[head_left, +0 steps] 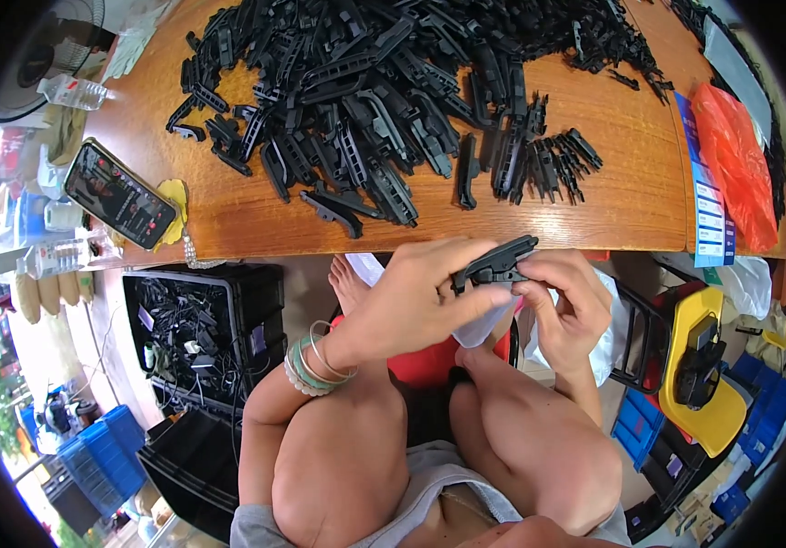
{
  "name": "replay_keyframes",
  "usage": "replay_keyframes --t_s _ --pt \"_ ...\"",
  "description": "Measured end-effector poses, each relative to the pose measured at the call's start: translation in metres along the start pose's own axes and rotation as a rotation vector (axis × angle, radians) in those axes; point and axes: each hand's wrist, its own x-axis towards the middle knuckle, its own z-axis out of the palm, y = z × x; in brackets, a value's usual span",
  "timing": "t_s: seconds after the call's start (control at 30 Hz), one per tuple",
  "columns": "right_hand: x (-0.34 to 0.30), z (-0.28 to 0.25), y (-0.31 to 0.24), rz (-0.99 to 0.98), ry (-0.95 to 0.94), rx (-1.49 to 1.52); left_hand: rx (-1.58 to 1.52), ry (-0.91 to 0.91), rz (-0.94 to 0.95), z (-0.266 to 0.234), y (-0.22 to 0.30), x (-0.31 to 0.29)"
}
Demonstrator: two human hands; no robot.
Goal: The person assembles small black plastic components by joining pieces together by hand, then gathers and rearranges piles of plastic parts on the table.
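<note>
Above my lap, just off the table's near edge, my left hand grips a black plastic part, long and narrow with a slotted body. Fingers of my right hand pinch the right end of that same part; whether a smaller piece sits between them is hidden. Ahead on the wooden table lies a big heap of similar black plastic parts. A row of smaller black clips rests at the heap's near right side, beside a single upright part.
A phone with its screen lit leans at the table's left edge. Below it stands a black crate full of black pieces. A red plastic bag lies on the right, over a blue printed sheet. A yellow chair stands at lower right.
</note>
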Motion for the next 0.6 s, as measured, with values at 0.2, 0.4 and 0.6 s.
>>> replay_keyframes --t_s 0.2,0.4,0.6 --pt "-0.003 -0.001 0.002 0.000 -0.016 0.044 0.226 0.034 0.010 0.007 0.001 -0.005" --pt "-0.005 0.000 0.003 -0.009 -0.009 0.035 0.231 0.011 0.171 0.006 -0.010 -0.007" --pt "-0.006 -0.002 0.004 0.021 -0.114 0.005 0.267 -0.051 0.199 0.007 -0.009 -0.008"
